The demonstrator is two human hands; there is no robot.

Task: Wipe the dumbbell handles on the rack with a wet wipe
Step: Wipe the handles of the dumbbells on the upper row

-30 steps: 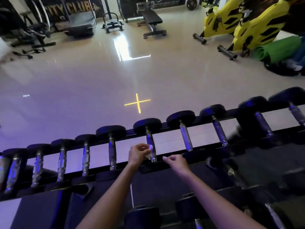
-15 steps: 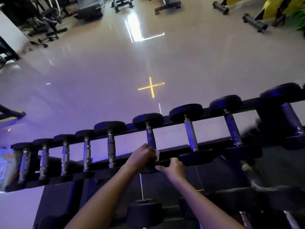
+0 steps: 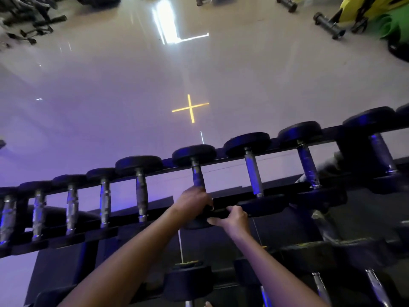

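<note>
A black rack (image 3: 234,200) carries a row of dumbbells with black heads and chrome handles. My left hand (image 3: 194,202) is wrapped round the near end of the middle dumbbell's handle (image 3: 197,175). No wipe shows in it now; the fingers cover that spot. Just to its right, my right hand (image 3: 233,218) grips the near head (image 3: 199,223) of the same dumbbell, fingers curled over its edge. The far head (image 3: 193,152) sits on the back rail.
Neighbouring handles stand close on both sides: one to the left (image 3: 141,196) and one to the right (image 3: 253,173). A lower tier holds bigger dumbbells (image 3: 188,282). Beyond the rack lies glossy floor with a yellow cross (image 3: 190,107); yellow exercise bikes (image 3: 354,9) stand far right.
My left hand slid down the handle to its near end and the white wipe went out of sight. My right hand moved in and took hold of the near head. The view tilted down.
</note>
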